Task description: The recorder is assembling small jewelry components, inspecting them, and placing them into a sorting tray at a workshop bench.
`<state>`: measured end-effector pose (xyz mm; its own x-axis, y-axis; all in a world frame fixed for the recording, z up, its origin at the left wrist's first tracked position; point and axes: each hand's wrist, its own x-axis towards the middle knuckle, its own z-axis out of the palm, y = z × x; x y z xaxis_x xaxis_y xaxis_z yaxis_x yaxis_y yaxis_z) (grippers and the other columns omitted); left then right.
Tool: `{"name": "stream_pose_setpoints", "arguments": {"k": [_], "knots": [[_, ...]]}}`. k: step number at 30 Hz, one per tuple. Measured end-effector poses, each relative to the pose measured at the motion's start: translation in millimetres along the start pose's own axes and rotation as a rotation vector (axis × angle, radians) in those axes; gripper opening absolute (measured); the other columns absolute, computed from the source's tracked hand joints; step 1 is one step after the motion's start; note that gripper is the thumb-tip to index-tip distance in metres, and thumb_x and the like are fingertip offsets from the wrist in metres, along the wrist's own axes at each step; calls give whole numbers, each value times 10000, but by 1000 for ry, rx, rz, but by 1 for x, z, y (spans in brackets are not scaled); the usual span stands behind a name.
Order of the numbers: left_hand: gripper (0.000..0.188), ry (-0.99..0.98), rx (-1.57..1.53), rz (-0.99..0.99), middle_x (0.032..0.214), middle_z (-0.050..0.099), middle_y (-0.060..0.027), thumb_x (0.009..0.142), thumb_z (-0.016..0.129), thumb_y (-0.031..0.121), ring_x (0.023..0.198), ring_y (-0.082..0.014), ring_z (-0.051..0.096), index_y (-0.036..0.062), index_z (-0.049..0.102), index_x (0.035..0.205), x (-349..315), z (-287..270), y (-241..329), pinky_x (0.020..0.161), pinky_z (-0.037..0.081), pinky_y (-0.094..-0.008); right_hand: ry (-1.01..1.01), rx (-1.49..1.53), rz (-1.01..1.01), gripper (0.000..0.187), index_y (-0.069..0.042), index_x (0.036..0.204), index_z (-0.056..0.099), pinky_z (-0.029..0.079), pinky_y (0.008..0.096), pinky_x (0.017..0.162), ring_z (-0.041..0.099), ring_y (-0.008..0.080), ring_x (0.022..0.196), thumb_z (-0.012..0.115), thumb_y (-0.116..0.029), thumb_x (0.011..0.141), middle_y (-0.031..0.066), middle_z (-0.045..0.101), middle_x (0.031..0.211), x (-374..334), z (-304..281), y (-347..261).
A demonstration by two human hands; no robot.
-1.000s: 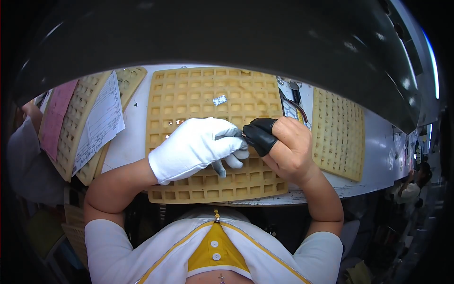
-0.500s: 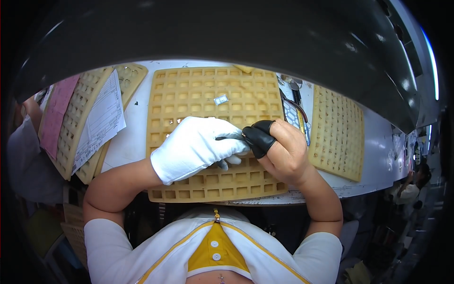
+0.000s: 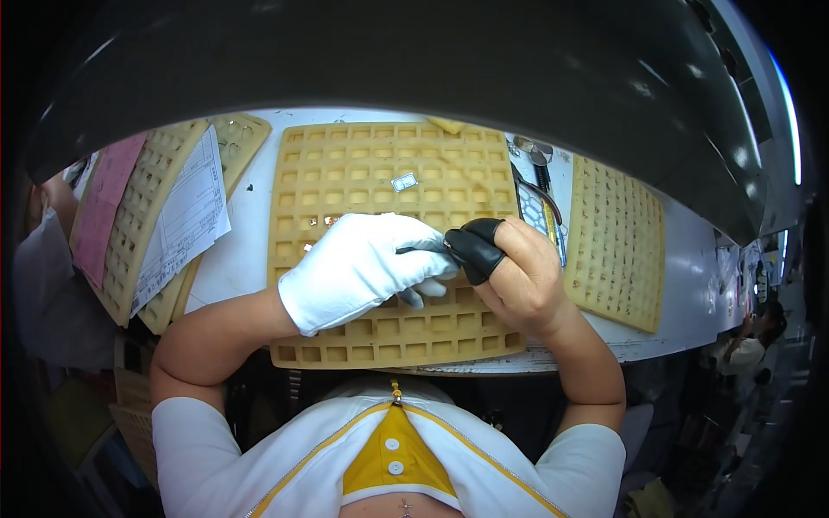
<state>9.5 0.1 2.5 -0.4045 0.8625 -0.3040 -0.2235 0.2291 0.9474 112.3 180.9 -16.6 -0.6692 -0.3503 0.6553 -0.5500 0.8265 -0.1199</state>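
Note:
My left hand, in a white cloth glove, and my right hand, with black covers on its thumb and forefinger, meet above a yellow compartment tray. Their fingertips are pinched together around a tiny spot with a metallic glint; its kind is too small to make out and mostly covered. Just beyond the gloved knuckles, a few small shiny pieces sit in tray compartments. A small white-and-blue label lies farther up the tray.
On the right stands another yellow tray holding many tiny pieces. Pliers and other tools lie between the trays. Stacked trays with a pink sheet and white papers are at left. A dark curved hood overhangs the far side.
Both hands have shifted very slightly to the right, still pinched together at the fingertips. Nothing else has visibly moved.

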Motion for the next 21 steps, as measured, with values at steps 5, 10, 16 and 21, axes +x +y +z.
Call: {"name": "stream_pose_setpoints", "arguments": {"k": [5, 10, 16, 21], "knots": [[240, -45, -64, -13, 938, 665, -138, 892, 579, 121, 801, -185, 661, -53, 611, 1054, 0, -1, 5, 637, 557, -277, 30, 39, 34, 321, 64, 903, 616, 444, 316, 488, 542, 239, 624, 615, 12, 586, 122, 549, 797, 2, -2, 0], [205, 29, 37, 30, 859, 672, -122, 889, 579, 83, 723, -163, 659, -47, 624, 1042, -2, -2, 4, 632, 551, -265, 75, 177, 173, 283, 43, 913, 637, 439, 312, 502, 557, 219, 617, 673, -7, 638, 111, 571, 803, 3, -3, -1], [199, 33, 124, 125, 889, 665, -106, 879, 594, 59, 747, -168, 653, -48, 624, 1044, -4, -2, 4, 637, 549, -263, 85, 222, 186, 256, 46, 901, 632, 441, 302, 503, 555, 209, 610, 701, -49, 674, 111, 571, 789, 3, -3, -2], [194, 62, 178, 136, 884, 665, -111, 865, 612, 74, 710, -168, 662, -45, 630, 1017, -5, -2, 2, 627, 535, -252, 93, 216, 200, 240, 28, 881, 636, 416, 290, 484, 532, 191, 582, 727, -92, 693, 92, 564, 766, 5, -1, -6]]}}
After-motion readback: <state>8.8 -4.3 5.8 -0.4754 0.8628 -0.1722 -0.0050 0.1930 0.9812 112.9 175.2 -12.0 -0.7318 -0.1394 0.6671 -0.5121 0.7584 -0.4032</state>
